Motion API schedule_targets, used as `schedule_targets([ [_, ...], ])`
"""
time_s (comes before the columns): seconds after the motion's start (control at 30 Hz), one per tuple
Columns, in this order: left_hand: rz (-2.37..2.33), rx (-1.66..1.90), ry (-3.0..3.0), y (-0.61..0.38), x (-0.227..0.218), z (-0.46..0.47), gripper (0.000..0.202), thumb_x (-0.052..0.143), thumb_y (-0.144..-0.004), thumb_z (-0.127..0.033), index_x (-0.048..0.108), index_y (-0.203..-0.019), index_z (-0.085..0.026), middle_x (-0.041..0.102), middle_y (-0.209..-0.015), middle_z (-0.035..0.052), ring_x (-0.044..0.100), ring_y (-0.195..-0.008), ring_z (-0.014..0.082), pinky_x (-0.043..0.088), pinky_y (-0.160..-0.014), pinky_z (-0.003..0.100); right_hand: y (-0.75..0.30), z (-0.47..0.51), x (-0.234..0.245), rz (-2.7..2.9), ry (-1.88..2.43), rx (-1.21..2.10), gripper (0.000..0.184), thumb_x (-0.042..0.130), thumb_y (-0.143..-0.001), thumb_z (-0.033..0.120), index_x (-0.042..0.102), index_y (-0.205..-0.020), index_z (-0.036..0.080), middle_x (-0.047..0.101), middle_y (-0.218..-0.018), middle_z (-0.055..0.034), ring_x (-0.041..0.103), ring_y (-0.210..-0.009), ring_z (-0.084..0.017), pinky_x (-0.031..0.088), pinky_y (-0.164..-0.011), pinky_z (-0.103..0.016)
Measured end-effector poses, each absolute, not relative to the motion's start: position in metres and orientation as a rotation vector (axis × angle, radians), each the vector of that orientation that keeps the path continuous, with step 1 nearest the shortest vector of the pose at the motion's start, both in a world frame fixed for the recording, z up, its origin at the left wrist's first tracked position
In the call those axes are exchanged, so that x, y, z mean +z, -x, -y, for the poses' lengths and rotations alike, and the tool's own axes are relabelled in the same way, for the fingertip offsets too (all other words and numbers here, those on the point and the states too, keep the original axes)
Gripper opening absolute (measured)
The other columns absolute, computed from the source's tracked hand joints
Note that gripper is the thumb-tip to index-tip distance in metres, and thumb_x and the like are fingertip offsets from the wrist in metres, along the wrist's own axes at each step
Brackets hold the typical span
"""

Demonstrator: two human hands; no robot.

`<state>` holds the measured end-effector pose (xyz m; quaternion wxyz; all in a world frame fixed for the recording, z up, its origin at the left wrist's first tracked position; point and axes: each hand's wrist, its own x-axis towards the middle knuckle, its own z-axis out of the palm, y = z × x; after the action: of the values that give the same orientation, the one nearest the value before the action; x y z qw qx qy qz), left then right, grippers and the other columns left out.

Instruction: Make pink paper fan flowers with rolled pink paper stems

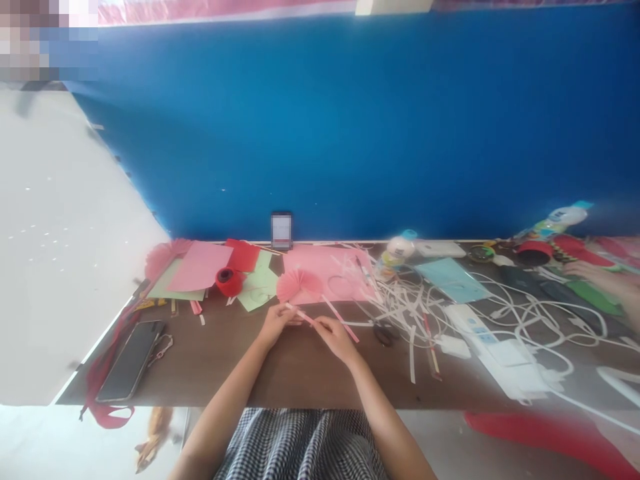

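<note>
My left hand (277,322) and my right hand (335,335) meet over the brown table (300,373), both pinched on a thin pink paper strip (306,317) that runs between them. Just beyond the fingers lies a pleated pink paper fan (299,283) on a pink sheet (330,270). Another pink strip (341,319) lies to the right of my right hand. Black-handled scissors (384,333) lie further to the right.
A red tape roll (228,280), pink, green and red paper sheets (200,267) and a phone (131,360) lie at the left. A small phone (281,230) leans on the blue wall. White paper strips, cables and a power strip (470,323) crowd the right, where another person's hand (600,280) rests.
</note>
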<state>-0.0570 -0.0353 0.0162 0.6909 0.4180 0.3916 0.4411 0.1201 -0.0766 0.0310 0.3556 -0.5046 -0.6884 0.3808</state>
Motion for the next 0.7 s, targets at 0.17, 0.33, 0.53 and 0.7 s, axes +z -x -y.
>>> schedule_targets([
  [0.17,-0.796,0.936,-0.816,0.060,0.016,0.035,0.036,0.061,-0.070,-0.038,0.061,-0.085,-0.005,0.066,-0.084,0.0163,0.064,-0.076,0.0242,0.051,-0.069,0.034,-0.135,0.068,0.045,1.895,1.308,1.111,0.036,0.036,-0.084,0.043,0.061,-0.074,0.018,0.051,-0.055,0.0024,0.046,-0.048,-0.010,0.037,-0.048,-0.022],
  [0.33,-0.791,0.992,-0.904,0.054,0.016,0.038,0.040,0.060,-0.071,-0.040,0.062,-0.089,-0.005,0.065,-0.089,0.0165,0.063,-0.083,0.0248,0.049,-0.077,0.037,-0.132,0.064,0.039,1.822,1.463,0.510,0.023,0.045,-0.081,0.035,0.062,-0.087,0.020,0.061,-0.085,-0.0053,0.055,-0.079,-0.019,0.042,-0.073,-0.034],
  [0.53,-0.836,0.982,-1.060,0.049,0.016,0.041,0.037,0.061,-0.068,-0.042,0.060,-0.085,-0.010,0.067,-0.077,0.0076,0.063,-0.075,0.0204,0.050,-0.076,0.037,-0.101,0.073,0.034,1.903,1.293,0.213,0.019,0.043,-0.083,0.024,0.060,-0.091,0.021,0.058,-0.085,-0.0065,0.052,-0.084,-0.019,0.040,-0.077,-0.035],
  [0.7,-0.838,0.981,-1.090,0.048,0.016,0.043,0.033,0.062,-0.067,-0.040,0.059,-0.083,-0.011,0.066,-0.071,0.0044,0.064,-0.072,0.0194,0.051,-0.075,0.036,-0.084,0.067,0.034,1.905,1.236,0.265,0.022,0.040,-0.085,0.022,0.061,-0.091,0.022,0.058,-0.083,-0.0064,0.053,-0.081,-0.018,0.042,-0.074,-0.033],
])
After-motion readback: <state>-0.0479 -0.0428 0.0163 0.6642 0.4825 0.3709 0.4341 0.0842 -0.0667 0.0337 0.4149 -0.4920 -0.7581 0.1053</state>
